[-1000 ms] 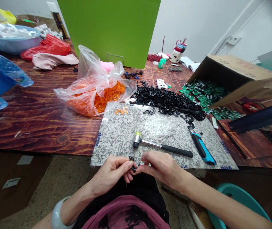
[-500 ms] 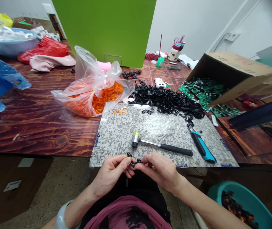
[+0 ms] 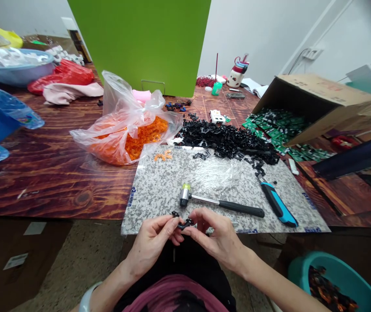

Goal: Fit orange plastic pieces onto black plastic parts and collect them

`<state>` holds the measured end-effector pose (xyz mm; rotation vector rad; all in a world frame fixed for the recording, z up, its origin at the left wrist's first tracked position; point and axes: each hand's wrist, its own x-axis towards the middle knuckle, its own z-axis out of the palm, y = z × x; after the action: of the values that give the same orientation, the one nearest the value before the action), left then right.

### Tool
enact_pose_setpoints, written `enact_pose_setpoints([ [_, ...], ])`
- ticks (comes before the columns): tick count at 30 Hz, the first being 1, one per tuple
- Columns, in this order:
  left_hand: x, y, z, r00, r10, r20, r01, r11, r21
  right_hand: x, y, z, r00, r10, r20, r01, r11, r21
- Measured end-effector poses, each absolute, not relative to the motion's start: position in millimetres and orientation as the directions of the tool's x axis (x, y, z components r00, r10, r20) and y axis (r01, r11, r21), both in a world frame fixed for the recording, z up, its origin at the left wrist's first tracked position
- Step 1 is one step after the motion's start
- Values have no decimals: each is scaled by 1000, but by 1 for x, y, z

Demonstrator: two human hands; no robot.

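Black part point(image 3: 183, 225) sits pinched in left hand point(image 3: 151, 243).

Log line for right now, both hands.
left hand: pinching black part | right hand: at its right end | hammer: lying on board

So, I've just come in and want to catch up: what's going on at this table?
Someone is handling a small black part at the near edge of a speckled panel. The left hand pinches it; the right hand is at its other end, its grip unclear. A hammer and a blue-and-black knife lie on the panel. Behind them is a heap of black parts, with a bag of orange pieces to its left and a box of green boards to its right.
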<state>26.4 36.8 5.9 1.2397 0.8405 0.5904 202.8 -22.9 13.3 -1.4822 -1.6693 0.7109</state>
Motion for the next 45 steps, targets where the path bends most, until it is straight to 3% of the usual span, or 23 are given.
enact_pose_setpoints([
  [9,32,32,10,493,854,-168,20,181,983,190,-23,12,69,986,-153,175,-163,-971],
  [14,41,27,9,402,909,-110,-15,127,992,173,-24,5,169,977,-129,-77,-118,-990],
  [19,49,21,5,361,926,-111,-46,136,990,163,-20,6,260,963,-73,-225,-13,-974],
  [22,51,19,5,327,937,-121,-29,138,990,162,-18,9,286,956,-59,-223,7,-975],
  [30,52,19,9,282,958,-61,120,28,992,166,-11,4,298,954,22,67,2,-998],
  [39,53,23,2,409,885,-222,-109,289,951,178,-7,9,220,967,-125,-189,-83,-978],
  [45,53,23,-2,361,916,-174,-140,238,961,178,-9,9,218,969,-119,-209,-73,-975],
])
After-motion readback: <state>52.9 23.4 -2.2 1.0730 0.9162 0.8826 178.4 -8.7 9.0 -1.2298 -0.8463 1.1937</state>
